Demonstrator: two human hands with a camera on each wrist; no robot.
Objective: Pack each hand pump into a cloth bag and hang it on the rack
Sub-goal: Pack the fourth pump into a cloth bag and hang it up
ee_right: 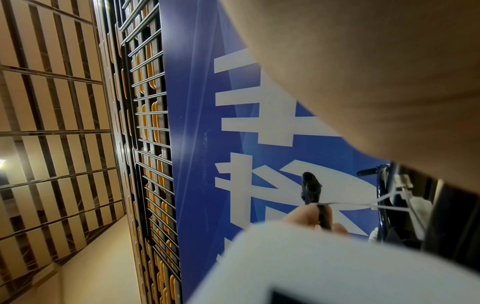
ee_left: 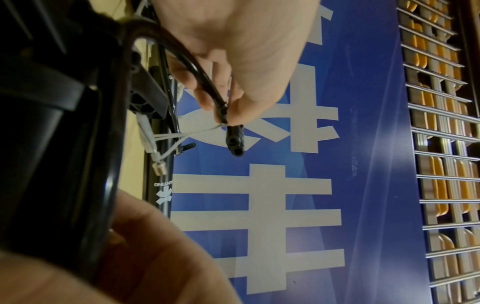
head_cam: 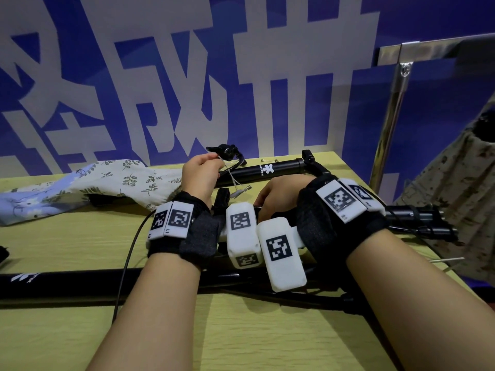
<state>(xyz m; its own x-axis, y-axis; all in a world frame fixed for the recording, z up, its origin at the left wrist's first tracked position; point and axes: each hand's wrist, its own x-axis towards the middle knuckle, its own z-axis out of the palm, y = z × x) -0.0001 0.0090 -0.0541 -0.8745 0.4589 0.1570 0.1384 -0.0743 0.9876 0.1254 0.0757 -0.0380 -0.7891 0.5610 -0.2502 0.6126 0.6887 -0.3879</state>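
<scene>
Head view: the hose [head_cam: 235, 167] of a hand pump [head_cam: 417, 218] is pinched near its nozzle head [head_cam: 225, 149] by the left hand [head_cam: 199, 174], at 12 o'clock. The pump body is gripped by the right hand [head_cam: 278, 199], fingers hidden. A floral cloth bag [head_cam: 112, 183] lies at 10 o'clock on the counter [head_cam: 80, 250]. Step judged: hose being tidied before bagging. Next, the bag mouth must be opened.

pump barrels [head_cam: 278, 167] – smooth black, bit of a sheen (metal or plastic, can't tell) | hose [ee_left: 166, 47] – glossy black, rubbery look | table [head_cam: 80, 250] – pale wood-grain, matt | cloth bag [head_cam: 107, 180] – soft leaf-print fabric, creased | rack [head_cam: 396, 84] – shiny chromed metal | wrist straps [head_cam: 321, 228] – rough matt black cloth
</scene>
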